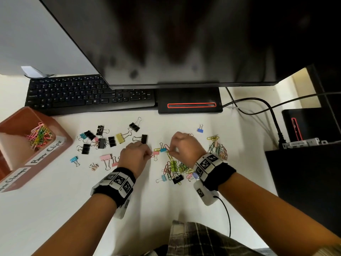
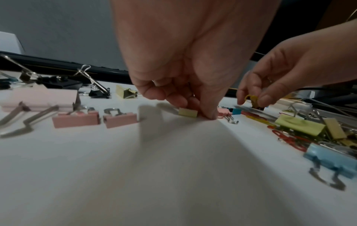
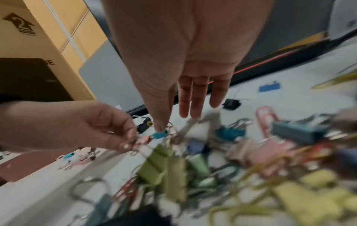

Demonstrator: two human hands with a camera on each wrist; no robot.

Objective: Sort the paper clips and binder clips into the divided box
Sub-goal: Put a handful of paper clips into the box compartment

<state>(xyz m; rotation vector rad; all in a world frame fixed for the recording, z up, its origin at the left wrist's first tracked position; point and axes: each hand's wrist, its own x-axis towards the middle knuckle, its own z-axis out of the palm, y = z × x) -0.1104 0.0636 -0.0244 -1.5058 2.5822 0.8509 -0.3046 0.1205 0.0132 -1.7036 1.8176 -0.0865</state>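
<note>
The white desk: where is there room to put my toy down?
The white desk is bare in front of the brown divided box, beside the left hand. Crowded: black binder clips by the black keyboard, and the colourful clip heap under the right hand.

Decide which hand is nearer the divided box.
Left. The left hand is mid-desk, with scattered binder clips between it and the box; the right hand is farther right, beyond the left hand.

Black keyboard (image 1: 88,95) behind desk's left half — monitor (image 1: 175,39) overhead, black cables (image 1: 258,104) trailing right.
</note>
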